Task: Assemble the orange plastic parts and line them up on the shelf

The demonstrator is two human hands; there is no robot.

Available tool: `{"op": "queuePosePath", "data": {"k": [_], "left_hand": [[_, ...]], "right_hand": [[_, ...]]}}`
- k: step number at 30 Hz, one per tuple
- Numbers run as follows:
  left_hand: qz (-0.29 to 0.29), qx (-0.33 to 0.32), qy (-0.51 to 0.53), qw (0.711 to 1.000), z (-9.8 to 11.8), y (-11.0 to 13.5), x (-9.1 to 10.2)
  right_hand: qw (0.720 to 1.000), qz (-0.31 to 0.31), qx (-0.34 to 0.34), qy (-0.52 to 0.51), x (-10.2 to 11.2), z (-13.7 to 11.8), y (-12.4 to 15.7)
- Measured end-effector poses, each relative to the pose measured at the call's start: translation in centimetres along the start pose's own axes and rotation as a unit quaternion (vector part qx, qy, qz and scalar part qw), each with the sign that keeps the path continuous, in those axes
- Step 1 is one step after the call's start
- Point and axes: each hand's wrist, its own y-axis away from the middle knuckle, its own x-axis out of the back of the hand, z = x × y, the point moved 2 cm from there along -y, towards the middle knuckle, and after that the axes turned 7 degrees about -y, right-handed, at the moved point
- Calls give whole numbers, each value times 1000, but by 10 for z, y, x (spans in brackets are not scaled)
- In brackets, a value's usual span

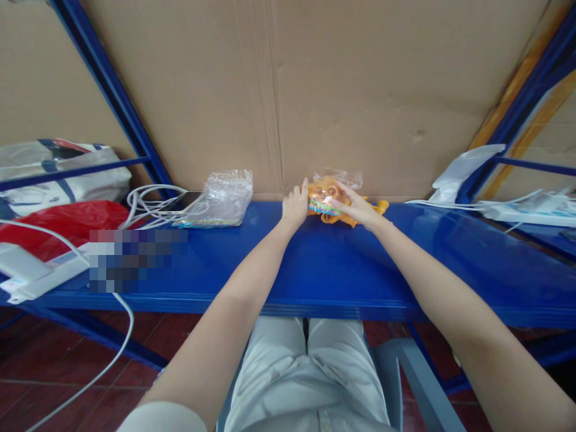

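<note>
Near the back of the blue table (288, 264), both arms reach forward to a clear plastic bag (351, 177) with a bright multicoloured band along its lower part. Orange plastic pieces (330, 187) show in and around the bag; their exact kind is hard to make out. One orange piece (382, 207) pokes out past my right wrist. My left hand (296, 204) is closed on the bag's left edge, thumb upward. On the right side, my right hand (357, 209) lies over the bag and the orange pieces, its fingers spread and curved against them.
Left of my hands lies another clear plastic bag (227, 198). White cables (153, 204), a red bag (90, 222) and a white power strip (54, 273) occupy the left side. At the right stands a white packet (463, 171). Cardboard (360, 90) walls the back.
</note>
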Motion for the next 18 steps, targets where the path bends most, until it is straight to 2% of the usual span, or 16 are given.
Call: {"op": "queuePosePath", "data": {"k": [3,6,12,18], "left_hand": [[-16,9,9,1000,4,2,5],[-32,15,17,999,8,2,10],[-82,50,45,994,14,0,17],[-115,-5,44,992,19,-9,26]], "right_hand": [[979,-32,60,190,-3,-2,5],[947,-43,84,306,-2,-9,10],[906,-65,89,409,0,-24,14],[879,-30,9,476,12,-28,6]]}}
